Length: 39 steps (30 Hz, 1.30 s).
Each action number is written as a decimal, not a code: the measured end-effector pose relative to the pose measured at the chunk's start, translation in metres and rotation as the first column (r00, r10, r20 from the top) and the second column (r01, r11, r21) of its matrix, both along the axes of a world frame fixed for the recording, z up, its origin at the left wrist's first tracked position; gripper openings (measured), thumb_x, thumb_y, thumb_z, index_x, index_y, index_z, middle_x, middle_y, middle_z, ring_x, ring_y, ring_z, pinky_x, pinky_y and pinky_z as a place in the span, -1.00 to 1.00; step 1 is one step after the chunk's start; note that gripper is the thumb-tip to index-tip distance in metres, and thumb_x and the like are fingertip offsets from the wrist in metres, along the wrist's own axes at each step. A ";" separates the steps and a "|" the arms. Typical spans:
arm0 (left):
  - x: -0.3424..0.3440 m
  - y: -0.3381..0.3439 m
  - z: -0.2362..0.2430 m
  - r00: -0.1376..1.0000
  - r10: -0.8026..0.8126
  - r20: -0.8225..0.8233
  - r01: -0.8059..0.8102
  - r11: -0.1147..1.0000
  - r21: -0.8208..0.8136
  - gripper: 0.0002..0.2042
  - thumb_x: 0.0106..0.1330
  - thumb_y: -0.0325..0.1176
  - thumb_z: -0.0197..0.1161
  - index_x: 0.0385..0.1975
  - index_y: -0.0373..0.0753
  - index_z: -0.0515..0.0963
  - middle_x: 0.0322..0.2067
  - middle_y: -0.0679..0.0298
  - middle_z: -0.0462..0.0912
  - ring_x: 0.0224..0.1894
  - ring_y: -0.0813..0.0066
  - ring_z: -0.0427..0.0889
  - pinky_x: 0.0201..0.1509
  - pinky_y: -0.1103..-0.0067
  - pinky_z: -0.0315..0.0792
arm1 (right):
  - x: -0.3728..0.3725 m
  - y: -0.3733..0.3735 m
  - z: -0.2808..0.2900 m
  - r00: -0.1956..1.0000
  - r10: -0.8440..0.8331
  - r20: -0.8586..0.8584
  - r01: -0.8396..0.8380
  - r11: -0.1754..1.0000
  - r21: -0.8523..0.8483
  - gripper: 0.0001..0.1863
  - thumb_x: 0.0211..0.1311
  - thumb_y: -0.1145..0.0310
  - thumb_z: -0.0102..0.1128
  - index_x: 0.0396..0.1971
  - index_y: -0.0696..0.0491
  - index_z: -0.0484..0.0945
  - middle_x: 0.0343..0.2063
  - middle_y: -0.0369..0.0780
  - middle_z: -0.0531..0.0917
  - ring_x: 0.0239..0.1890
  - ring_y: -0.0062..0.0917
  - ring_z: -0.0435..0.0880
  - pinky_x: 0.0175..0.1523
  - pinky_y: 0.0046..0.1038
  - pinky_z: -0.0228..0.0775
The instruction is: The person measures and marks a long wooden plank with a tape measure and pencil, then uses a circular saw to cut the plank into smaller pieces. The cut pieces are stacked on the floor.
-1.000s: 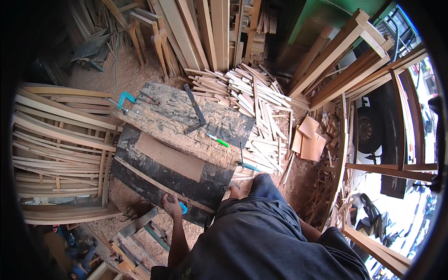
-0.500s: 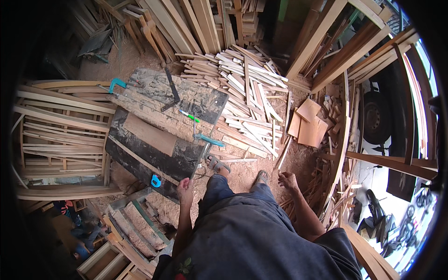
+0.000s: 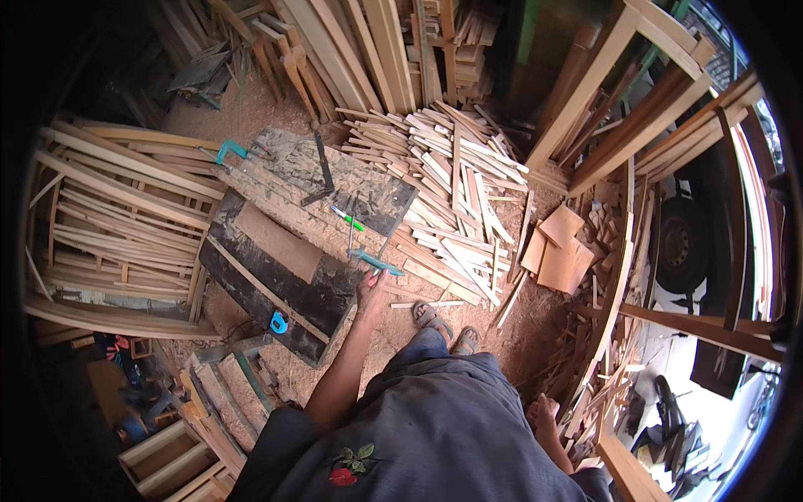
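Note:
My left hand [image 3: 370,287] is at the right edge of the dark workbench, fingers curled, just below a teal clamp [image 3: 375,262]. Whether it grips the clamp is hidden. Low beside my right hip, my right hand [image 3: 544,410] has its fingers bent inward; nothing shows sticking out of it. On the bench lie a curved brown panel [image 3: 278,243], a green and white marker [image 3: 348,218], a black angled square [image 3: 322,170] and a blue tape measure [image 3: 279,322]. A second teal clamp [image 3: 230,151] sits at the bench's far left corner.
Loose wooden strips [image 3: 456,167] are heaped beyond the bench. Curved wooden frames [image 3: 125,217] are stacked at left. Brown flat pieces [image 3: 562,259] lie on the sawdust floor at right, near a long curved timber [image 3: 615,293]. Planks [image 3: 360,50] lean at the back.
My left hand has moved forward and right, from the bench's near edge to the teal clamp. My right hand has dropped back beside my hip. My feet have shifted closer together.

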<state>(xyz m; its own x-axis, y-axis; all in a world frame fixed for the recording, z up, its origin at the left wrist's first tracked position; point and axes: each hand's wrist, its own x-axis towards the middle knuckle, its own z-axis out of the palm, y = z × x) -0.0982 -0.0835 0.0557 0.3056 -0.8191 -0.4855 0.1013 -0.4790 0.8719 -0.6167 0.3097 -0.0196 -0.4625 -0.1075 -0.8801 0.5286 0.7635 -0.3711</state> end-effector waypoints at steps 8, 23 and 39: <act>-0.056 -0.051 -0.043 0.918 0.321 0.232 -0.353 0.929 0.111 -0.75 0.48 -0.35 0.23 0.01 -0.35 0.46 -0.05 0.04 0.66 -0.02 0.18 0.67 0.06 0.30 0.53 | 0.058 -0.134 0.051 0.650 0.641 -0.408 -0.702 0.712 0.000 -0.61 0.41 0.22 0.36 -0.24 0.36 0.73 -0.47 -0.19 0.74 -0.49 -0.56 0.62 -0.36 -0.42 0.52; -0.066 -0.074 -0.030 0.800 0.498 0.334 -0.505 0.860 -0.073 -0.71 0.56 -0.17 0.18 -0.08 -0.32 0.56 -0.33 0.17 0.75 -0.26 0.12 0.81 -0.30 0.29 0.62 | 0.418 -0.523 0.203 0.420 0.881 -0.220 -0.482 0.012 -0.876 -0.56 0.65 0.13 0.12 0.16 0.23 0.52 -0.13 -0.17 0.73 -0.10 -0.52 0.66 0.09 -0.43 0.48; -0.070 -0.072 -0.032 0.833 0.428 0.350 -0.406 0.903 -0.139 -0.59 0.43 -0.10 0.33 0.04 -0.34 0.56 -0.13 -0.01 0.78 -0.02 0.20 0.76 -0.04 0.31 0.56 | 0.475 -0.541 0.162 0.429 0.854 -0.293 -0.557 -0.006 -0.831 -0.50 0.68 0.10 0.04 -0.54 0.06 0.39 -0.73 -0.32 0.37 -0.78 -0.60 0.34 -0.63 -0.46 0.29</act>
